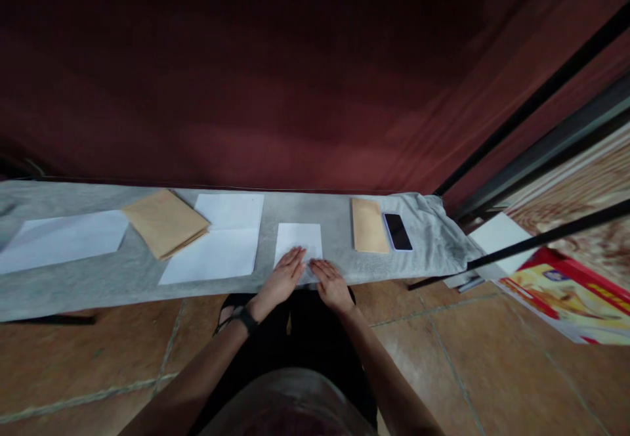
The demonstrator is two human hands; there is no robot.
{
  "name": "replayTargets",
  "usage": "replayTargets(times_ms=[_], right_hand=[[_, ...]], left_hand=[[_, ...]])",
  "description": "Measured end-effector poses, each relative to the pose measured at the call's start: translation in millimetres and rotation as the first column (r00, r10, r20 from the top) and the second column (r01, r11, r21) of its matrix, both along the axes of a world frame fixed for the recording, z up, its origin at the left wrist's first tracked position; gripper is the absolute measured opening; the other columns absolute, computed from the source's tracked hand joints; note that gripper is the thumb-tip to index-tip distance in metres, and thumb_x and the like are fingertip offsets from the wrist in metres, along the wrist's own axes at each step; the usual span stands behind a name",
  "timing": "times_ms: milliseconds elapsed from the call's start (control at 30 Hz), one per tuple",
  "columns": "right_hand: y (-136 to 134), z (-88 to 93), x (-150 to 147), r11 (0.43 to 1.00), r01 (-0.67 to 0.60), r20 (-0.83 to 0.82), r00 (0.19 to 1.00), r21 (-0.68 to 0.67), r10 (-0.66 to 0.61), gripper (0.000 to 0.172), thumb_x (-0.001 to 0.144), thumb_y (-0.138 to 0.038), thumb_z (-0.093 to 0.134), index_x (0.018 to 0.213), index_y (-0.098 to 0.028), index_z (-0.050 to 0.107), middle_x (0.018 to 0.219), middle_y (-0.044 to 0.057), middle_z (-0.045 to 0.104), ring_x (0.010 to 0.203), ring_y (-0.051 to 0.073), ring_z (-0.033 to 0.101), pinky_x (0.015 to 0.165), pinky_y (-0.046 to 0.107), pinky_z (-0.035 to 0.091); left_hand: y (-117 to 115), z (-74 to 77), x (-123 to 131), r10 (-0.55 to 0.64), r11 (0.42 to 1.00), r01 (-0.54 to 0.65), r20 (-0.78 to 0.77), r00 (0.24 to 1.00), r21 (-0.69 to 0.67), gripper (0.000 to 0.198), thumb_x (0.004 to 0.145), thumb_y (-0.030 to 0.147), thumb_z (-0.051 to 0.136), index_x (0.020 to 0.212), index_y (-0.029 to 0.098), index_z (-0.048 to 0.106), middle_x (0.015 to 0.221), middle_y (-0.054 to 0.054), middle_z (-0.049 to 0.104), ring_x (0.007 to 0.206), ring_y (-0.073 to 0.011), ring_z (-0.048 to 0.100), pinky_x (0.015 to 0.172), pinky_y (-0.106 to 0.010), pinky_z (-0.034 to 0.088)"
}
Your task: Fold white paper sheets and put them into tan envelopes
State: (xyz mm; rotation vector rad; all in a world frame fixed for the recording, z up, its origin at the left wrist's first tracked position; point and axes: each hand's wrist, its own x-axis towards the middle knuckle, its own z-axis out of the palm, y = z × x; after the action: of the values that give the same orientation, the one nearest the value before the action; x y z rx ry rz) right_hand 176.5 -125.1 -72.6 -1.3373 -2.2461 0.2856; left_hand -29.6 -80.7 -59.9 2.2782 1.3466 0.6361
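A small white sheet of paper [298,234] lies on the grey cloth-covered table [335,216] directly before me. Flat on its lower left part rests my left hand [286,272], fingers stretched out. My right hand [332,285] lies at the lower right edge of the same sheet, its fingers extended towards the left hand. Both sets of fingertips nearly meet over the paper, and they cover its near edge. Neither hand grips anything that I can see.
Left of me are a larger creased white sheet [231,226], several stacked brown envelopes [165,222] and more white paper [69,236]. To the right lie a brown envelope [369,226] and a phone [398,232]. A red-yellow box [571,295] stands beyond the black bar [546,236].
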Motion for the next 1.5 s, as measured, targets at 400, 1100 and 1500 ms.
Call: replayTargets(times_ms=[400, 1100, 1500], right_hand=[[-0.7, -8.4, -4.3, 0.999, 0.036, -0.028, 0.999, -0.003, -0.037, 0.058, 0.085, -0.009, 0.053, 0.143, -0.015, 0.060, 0.152, 0.010, 0.058, 0.143, 0.023, 0.050, 0.126, 0.047, 0.035], [-2.1, -12.7, -7.3, 0.998, 0.066, -0.033, 0.997, 0.019, -0.065, 0.056, 0.087, -0.015, 0.058, 0.143, -0.015, 0.060, 0.144, 0.015, 0.064, 0.140, 0.027, 0.053, 0.124, 0.052, 0.036], [37.3, -8.7, -1.2, 1.000, 0.018, -0.018, 1.000, -0.006, -0.018, 0.066, 0.086, 0.003, 0.045, 0.146, -0.022, 0.059, 0.146, 0.007, 0.064, 0.138, 0.020, 0.056, 0.120, 0.040, 0.046]], left_hand=[[60.4, -9.1, 18.2, -0.052, 0.995, 0.074, -0.317, 0.947, 0.060, 0.061, 0.106, 0.044, 0.025, 0.159, 0.017, 0.040, 0.167, -0.009, 0.037, 0.156, -0.0235, 0.031, 0.128, -0.046, 0.022], [65.7, -8.7, 45.4, -0.159, 0.978, 0.195, -0.344, 0.925, 0.070, 0.055, 0.106, 0.034, 0.028, 0.158, 0.020, 0.042, 0.166, -0.007, 0.039, 0.158, -0.0231, 0.027, 0.129, -0.047, 0.023], [119.5, 5.0, 34.8, -0.250, 0.963, 0.268, -0.298, 0.921, 0.022, 0.052, 0.107, 0.035, 0.029, 0.146, 0.012, 0.055, 0.157, -0.014, 0.052, 0.150, -0.0180, 0.043, 0.124, -0.037, 0.034]])
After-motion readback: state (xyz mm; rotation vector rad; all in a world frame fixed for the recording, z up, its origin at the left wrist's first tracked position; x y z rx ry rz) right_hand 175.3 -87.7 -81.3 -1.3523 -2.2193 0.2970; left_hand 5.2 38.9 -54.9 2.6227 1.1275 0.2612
